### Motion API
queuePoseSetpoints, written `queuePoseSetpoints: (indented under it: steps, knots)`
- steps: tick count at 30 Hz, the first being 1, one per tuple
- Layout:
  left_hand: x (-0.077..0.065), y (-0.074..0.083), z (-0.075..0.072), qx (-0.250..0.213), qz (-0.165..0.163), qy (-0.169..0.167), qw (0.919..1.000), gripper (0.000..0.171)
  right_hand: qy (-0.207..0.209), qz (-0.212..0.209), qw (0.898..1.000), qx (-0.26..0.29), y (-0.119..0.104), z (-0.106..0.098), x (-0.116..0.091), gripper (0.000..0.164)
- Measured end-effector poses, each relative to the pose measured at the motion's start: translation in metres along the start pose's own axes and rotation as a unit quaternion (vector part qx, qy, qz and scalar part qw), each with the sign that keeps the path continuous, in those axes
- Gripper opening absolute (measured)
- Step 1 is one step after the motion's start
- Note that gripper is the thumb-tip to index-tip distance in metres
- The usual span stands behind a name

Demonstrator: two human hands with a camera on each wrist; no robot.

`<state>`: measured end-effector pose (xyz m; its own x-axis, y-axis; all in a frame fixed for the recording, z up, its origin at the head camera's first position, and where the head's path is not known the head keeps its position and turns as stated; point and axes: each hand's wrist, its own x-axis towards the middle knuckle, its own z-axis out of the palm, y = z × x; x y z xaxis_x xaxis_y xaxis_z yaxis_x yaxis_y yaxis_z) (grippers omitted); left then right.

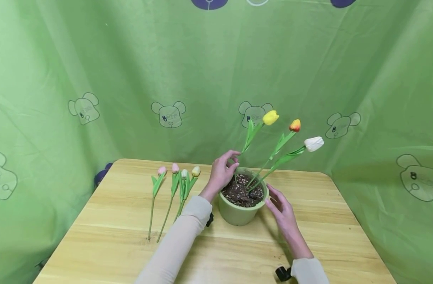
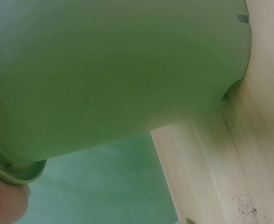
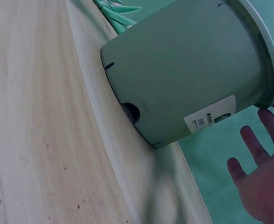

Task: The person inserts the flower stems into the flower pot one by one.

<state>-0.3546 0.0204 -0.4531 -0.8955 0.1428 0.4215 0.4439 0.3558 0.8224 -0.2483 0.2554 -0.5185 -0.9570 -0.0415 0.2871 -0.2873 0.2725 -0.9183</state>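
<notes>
A green flowerpot filled with dark, speckled soil stands on the wooden table. Three artificial tulips rise from it: a yellow tulip, a red-and-orange tulip and a white tulip. My left hand, over the pot's left side, pinches the yellow tulip's stem between thumb and fingers; its fingertips partly cover the stem. At the right rim, my right hand grips the pot with thumb and index finger. In the right wrist view its other fingers are spread below the rim.
Several more tulips lie left of the pot, among them a pink tulip and a cream tulip. Soil crumbs dot the table. A green curtain printed with bear heads hangs behind and at both sides.
</notes>
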Motion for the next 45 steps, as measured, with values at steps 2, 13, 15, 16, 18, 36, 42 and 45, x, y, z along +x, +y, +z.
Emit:
queuePoseSetpoints:
  steps: [2,13,15,16,18,36,42,45]
  knots:
    - [0.0002,-0.0009,-0.0003,0.001,0.001,-0.003,1.0,0.04,0.0,0.002,1.0,0.001,-0.0003,0.0,0.0,0.051]
    - [0.001,-0.0007,-0.0019,0.036,0.021,-0.011,0.9991,0.036,0.002,0.008,1.0,0.009,-0.0016,0.0003,0.0013,0.051]
    - [0.001,-0.0016,-0.002,0.042,0.025,-0.009,0.9988,0.035,0.002,0.008,1.0,0.011,-0.0014,0.0003,0.0013,0.051]
    - [0.0009,-0.0022,-0.0019,0.044,0.026,-0.009,0.9987,0.035,0.002,0.009,1.0,0.012,-0.0011,0.0001,0.0013,0.051]
    - [0.0006,-0.0036,-0.0019,0.044,0.026,-0.007,0.9986,0.035,0.002,0.009,1.0,0.014,-0.0008,0.0,0.0011,0.052]
    - [0.0004,-0.0065,0.0016,0.081,0.045,-0.002,0.9957,0.035,0.004,0.006,1.0,0.022,0.0011,-0.0003,-0.0007,0.052]
    - [0.0001,-0.008,0.0017,0.07,0.031,0.002,0.9971,0.037,0.001,0.014,1.0,0.021,0.0009,0.0008,-0.001,0.052]
    - [0.0004,-0.008,0.0013,0.067,0.024,-0.001,0.9975,0.037,-0.001,0.015,1.0,0.021,0.0005,0.0007,-0.0009,0.052]
